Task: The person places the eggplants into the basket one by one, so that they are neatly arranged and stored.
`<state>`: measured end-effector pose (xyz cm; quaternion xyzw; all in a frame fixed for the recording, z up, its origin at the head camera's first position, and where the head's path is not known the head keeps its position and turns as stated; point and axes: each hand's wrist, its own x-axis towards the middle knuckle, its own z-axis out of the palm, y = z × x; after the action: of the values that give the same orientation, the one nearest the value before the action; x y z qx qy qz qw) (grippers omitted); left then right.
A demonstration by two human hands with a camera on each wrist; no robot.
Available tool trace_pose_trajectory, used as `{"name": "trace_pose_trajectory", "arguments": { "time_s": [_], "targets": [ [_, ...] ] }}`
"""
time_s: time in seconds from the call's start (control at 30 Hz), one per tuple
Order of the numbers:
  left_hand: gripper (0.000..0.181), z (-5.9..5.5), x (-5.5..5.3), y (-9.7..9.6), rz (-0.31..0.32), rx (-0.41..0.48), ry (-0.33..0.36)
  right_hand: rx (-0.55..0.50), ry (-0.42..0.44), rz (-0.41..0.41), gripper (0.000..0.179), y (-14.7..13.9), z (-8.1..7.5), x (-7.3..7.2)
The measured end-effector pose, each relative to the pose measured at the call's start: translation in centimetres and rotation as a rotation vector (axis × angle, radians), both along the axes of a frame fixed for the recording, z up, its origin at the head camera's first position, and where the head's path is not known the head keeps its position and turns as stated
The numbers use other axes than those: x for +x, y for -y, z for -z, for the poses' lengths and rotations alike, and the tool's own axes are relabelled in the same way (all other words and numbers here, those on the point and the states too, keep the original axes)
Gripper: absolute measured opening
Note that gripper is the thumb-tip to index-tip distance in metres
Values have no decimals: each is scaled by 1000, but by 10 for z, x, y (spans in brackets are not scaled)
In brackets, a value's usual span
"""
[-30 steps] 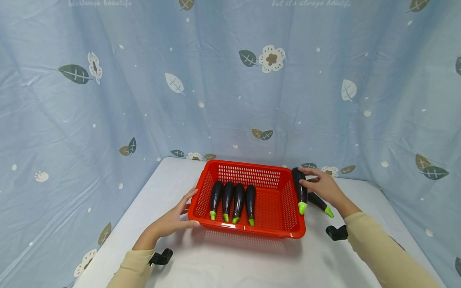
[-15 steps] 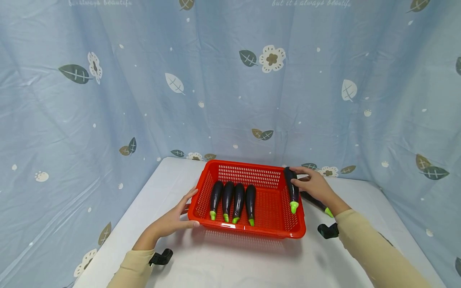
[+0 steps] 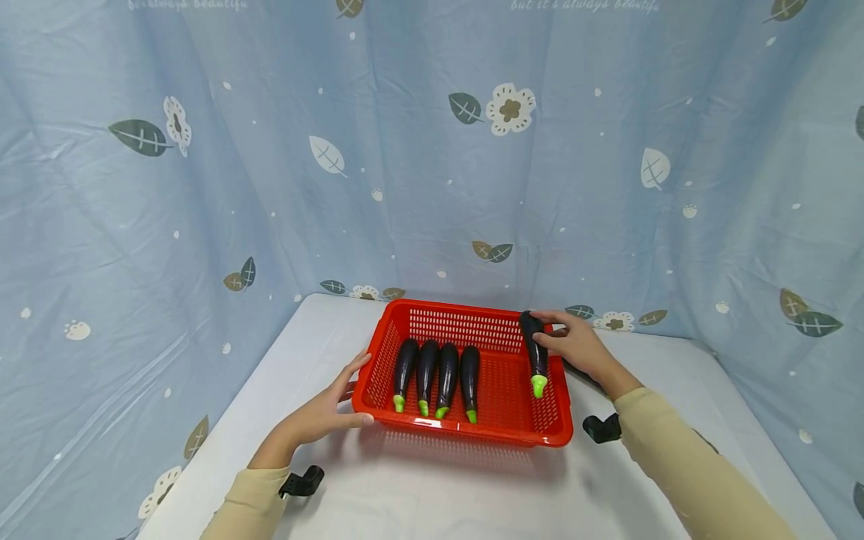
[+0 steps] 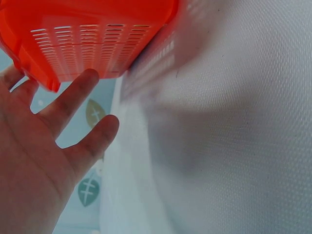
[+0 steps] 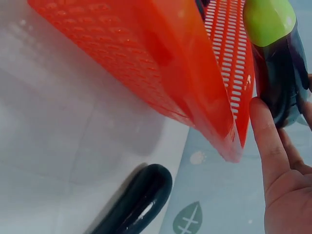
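My right hand [image 3: 579, 346] holds a dark purple eggplant [image 3: 535, 351] with a bright green stem end, over the right side of a red plastic basket [image 3: 472, 434]. The right wrist view shows the thumb and fingers around this eggplant [image 5: 280, 80], green end upward in that picture. Several eggplants [image 3: 427, 375] lie side by side in the basket's left half, green ends toward me. At the basket's left end, my left hand [image 3: 322, 415] rests with spread, fairly straight fingers against the rim. The left wrist view has those fingers [image 4: 73, 100] at the slotted wall.
Another eggplant [image 5: 141, 200] lies on the white table [image 3: 459, 499] to the right of the basket, partly hidden by my right hand in the head view. A blue patterned curtain [image 3: 418, 187] hangs behind the table and along its sides.
My right hand has carried the eggplant leftward, from above the basket's right rim to over its inside. The left hand and the eggplants in the basket stay put.
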<state>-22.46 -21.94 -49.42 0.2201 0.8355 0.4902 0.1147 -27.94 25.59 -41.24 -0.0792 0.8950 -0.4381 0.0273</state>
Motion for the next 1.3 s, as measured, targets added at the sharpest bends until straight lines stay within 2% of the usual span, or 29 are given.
{"name": "trace_pose_trajectory", "arguments": {
  "time_s": [0.23, 0.47, 0.67, 1.1, 1.3],
  "targets": [
    [105, -2, 1, -1, 0, 6, 14, -51, 19, -13, 52, 7, 2, -2],
    [104, -1, 1, -1, -6, -10, 17, -36, 21, -9, 51, 14, 4, -8],
    [104, -1, 1, -1, -9, -6, 10, -77, 48, -14, 51, 23, 6, -11],
    [104, -1, 2, -1, -11, -5, 15, -78, 83, -39, 48, 41, 10, -16],
    [104, -1, 2, -1, -10, -5, 15, -65, 98, -19, 47, 46, 15, -20]
  ]
}}
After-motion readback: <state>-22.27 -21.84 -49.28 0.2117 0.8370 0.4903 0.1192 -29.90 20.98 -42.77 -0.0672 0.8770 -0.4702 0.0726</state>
